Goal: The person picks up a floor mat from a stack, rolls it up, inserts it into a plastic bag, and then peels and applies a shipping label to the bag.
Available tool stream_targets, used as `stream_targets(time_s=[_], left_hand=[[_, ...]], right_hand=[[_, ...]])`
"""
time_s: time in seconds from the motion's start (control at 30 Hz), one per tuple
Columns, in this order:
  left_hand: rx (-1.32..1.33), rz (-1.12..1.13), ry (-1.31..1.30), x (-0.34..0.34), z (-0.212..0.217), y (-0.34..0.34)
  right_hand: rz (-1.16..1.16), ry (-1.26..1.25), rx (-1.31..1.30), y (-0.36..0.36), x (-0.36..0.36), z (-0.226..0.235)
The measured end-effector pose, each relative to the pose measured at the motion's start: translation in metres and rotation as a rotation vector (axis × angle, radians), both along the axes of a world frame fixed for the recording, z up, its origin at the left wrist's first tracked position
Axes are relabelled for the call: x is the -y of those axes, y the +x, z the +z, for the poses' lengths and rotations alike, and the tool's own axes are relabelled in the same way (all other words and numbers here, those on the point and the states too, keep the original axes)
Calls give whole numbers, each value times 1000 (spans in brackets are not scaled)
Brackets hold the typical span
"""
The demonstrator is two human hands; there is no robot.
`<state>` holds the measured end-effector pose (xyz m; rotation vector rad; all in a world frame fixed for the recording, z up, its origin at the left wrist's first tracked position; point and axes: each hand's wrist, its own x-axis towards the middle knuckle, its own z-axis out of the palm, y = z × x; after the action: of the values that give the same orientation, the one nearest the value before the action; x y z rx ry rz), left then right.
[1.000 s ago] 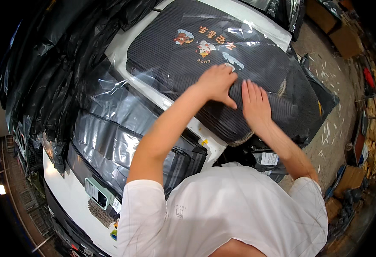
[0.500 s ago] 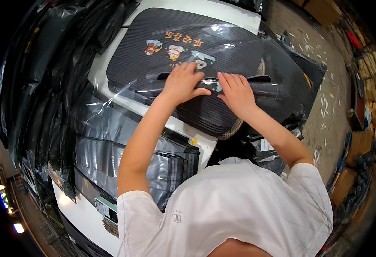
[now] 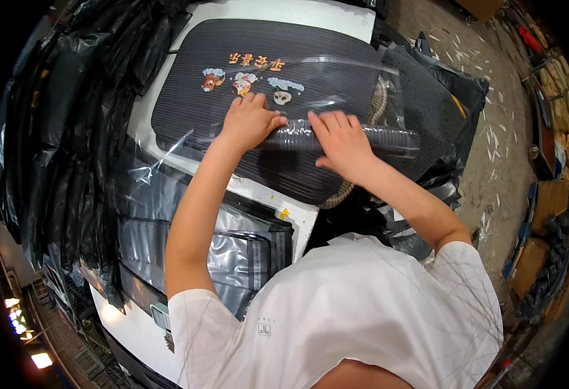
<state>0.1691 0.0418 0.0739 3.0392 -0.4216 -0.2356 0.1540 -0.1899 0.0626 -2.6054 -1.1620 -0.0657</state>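
A dark grey ribbed mat [image 3: 193,58] with cartoon animals and orange lettering lies flat before me. Across its near half lies a rolled ribbed mat [image 3: 391,141] wrapped in clear plastic film. My left hand [image 3: 250,122] is at the left part of the roll, fingers bent forward over it and thumb toward the middle. Over the middle of the roll sits my right hand [image 3: 344,144], its fingers on the far side and thumb on the near side. My palms hide the roll's left end and underside.
Black plastic bags [image 3: 70,129] hang or lie heaped on the left. Silvery-grey plastic bags [image 3: 232,256] are stacked nearer me on the white table [image 3: 305,223]. Another dark mat [image 3: 430,110] lies at the right, beside a floor [image 3: 492,175] strewn with white scraps. Cardboard boxes [image 3: 550,204] stand farther right.
The mat's raised dark edge, seen between and beside my hands before, is now wound into a smooth roll. My left hand has moved left slightly; my right hand has shifted along the roll.
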Motion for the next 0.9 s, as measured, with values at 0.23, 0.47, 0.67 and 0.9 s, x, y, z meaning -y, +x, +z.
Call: stream_targets(time_s=[0.23,0.47,0.67,0.9], left_hand=[[-178,37,-212,17,7,-42],[606,-5,-146,41,-6,-35],[402,466,-957,104,-40,-108],[136,1453,-2291,86,-63,-215]], right_hand=[[74,146,-556,16,26,-3],[189,-94,403,-4,4,-26],[94,-274,177,75,-30,-10],[540,30,-941,-64,-20,-13]])
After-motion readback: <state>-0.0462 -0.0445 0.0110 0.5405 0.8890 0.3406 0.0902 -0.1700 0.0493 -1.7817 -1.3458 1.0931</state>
